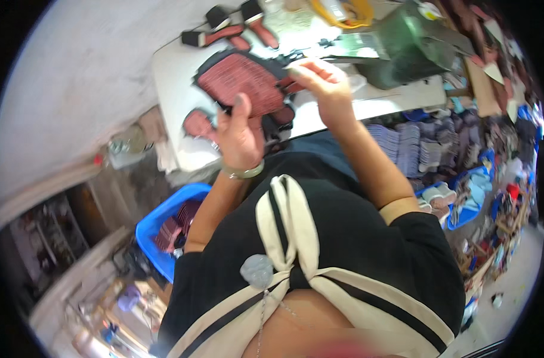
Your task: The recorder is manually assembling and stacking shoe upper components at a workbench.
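Note:
On the white table, a stack of reddish-brown ribbed pieces [239, 77] with black edges lies in front of me. My left hand [242, 137] is at its near side, palm turned up and thumb raised, with the fingers partly hidden. A smaller reddish piece [198, 123] rests left of that hand. Above the stack's right end, my right hand [323, 83] is closed in a pinch. A dark reddish strip shows just under its fingertips; whether they grip it or a fine thread is too small to tell.
Several black-heeled, reddish sole pieces [263, 33] lie at the table's far left. A glossy green machine body [403, 51] and a yellow ring [358, 21] are at the far right. Blue baskets [150, 230] [466, 218] flank me, and stacked grey pieces [406, 146] sit low on the right.

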The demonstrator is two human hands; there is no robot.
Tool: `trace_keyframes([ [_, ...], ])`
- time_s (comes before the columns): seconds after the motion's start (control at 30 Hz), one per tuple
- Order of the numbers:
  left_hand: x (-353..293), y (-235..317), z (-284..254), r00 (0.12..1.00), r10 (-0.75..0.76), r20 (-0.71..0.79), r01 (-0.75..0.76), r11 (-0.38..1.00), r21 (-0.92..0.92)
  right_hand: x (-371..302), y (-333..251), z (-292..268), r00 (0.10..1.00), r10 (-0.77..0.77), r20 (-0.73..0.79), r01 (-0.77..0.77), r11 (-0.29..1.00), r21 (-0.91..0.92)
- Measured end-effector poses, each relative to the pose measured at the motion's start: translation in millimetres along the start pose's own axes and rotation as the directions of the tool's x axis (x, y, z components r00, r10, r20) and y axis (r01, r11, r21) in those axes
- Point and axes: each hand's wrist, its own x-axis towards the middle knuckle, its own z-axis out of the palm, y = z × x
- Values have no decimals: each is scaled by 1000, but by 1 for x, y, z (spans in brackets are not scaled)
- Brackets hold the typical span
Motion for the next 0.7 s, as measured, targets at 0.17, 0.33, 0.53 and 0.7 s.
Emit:
trace_keyframes([
  [0.17, 20, 25, 55, 928, -133, 348, 224, 945, -237, 12, 17, -18, 988, -120, 93, 136, 973, -184],
  [0.33, 25, -11, 37, 958, -239, 159, 283, 882, -377, 4, -17, -16, 998, -22, -60, 29, 991, 132],
  [0.53, 34, -26, 59, 978, -191, 79, 206, 922, -329, -1, -22, -29, 951, -231, -206, 199, 966, -164],
  [0.7, 39, -37, 56, 971, -186, -149, 160, 973, -169, 1, -2, -9, 676, -733, -80, 485, 523, -701],
])
